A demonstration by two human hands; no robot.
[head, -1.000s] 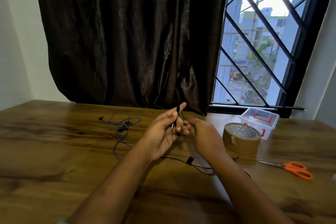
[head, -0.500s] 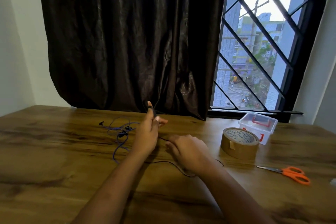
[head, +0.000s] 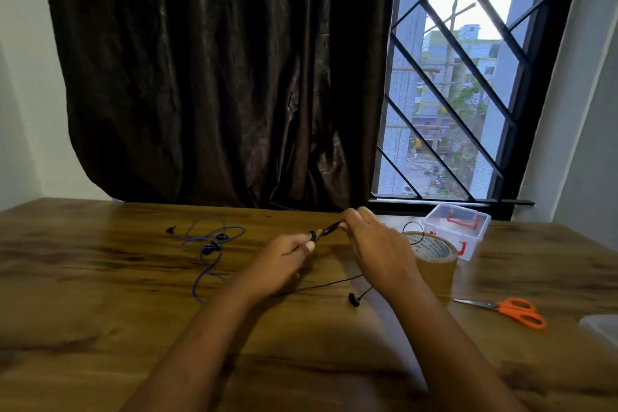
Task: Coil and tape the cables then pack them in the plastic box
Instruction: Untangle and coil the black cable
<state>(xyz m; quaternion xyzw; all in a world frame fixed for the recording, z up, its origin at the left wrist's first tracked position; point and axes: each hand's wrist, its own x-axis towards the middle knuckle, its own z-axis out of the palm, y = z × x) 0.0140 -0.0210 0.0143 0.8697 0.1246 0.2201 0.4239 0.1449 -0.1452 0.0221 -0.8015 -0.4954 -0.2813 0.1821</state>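
A thin black earphone cable trails over the wooden table, one earbud lying near my right wrist. My left hand pinches a stretch of that cable between thumb and fingers. My right hand grips the cable a little farther along, just right of the left hand, and a loop of it arcs over the brown tape roll. A blue earphone cable lies loose and tangled to the left. The clear plastic box with red latches stands at the back right, its lid on.
Orange-handled scissors lie on the table to the right of the tape. A pale flat object shows at the right edge. A dark curtain and a barred window stand behind the table's far edge.
My right hand has risen from the table to meet the left hand. The left hand has dropped lower and moved right. The black cable's loose end now loops over the tape roll.
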